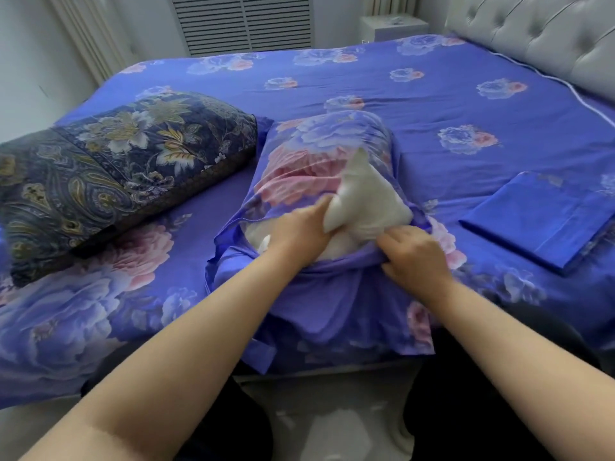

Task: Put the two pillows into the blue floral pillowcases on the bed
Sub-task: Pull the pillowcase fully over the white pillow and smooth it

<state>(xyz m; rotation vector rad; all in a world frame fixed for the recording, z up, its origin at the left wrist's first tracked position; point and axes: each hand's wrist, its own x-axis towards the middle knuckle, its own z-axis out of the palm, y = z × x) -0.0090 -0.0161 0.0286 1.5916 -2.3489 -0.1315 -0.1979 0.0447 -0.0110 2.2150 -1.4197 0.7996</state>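
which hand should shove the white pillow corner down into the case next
Left. The left hand already grips the white pillow corner, while the right hand pinches the pillowcase opening edge.

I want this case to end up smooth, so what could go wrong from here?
1. A corner of the white pillow still sticks out of the blue floral pillowcase; pushed in by the left hand, it may stay folded and lumpy.
2. The case opening is bunched under the right hand, so fabric could jam or slip free.
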